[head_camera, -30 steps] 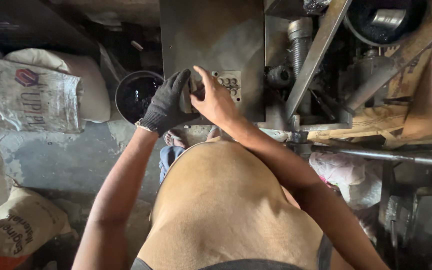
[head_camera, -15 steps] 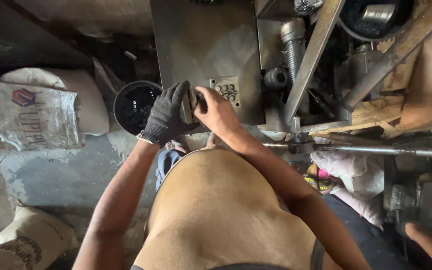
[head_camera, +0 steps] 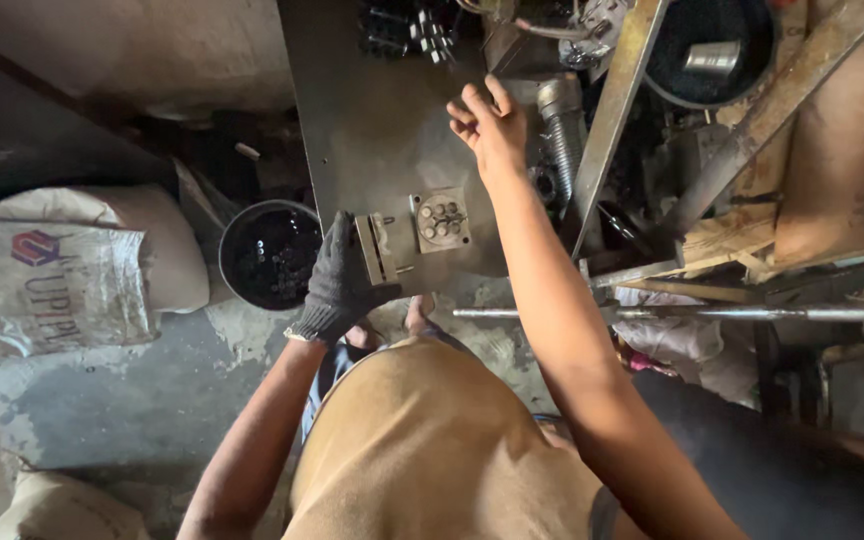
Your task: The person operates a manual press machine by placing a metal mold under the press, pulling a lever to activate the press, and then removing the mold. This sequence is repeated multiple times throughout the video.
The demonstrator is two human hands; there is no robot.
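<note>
While gloved left hand [head_camera: 340, 280] rests loosely curled on metal block [head_camera: 377, 248] at near edge of steel surface [head_camera: 372, 130], bare right hand [head_camera: 487, 125] reaches open, empty, toward corrugated hose [head_camera: 560, 125]; keep block steadied, right fingers off bolted plate [head_camera: 441, 219]; black bucket [head_camera: 270, 255] just left

Gloved left hand's [head_camera: 337, 285] fingertips (on the metal block [head_camera: 377, 248]) hidden.

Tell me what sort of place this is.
Likely a small workshop or factory floor: a steel machine plate with a bolted fixture, woven sacks on rough concrete, and a gloved left hand.
</note>
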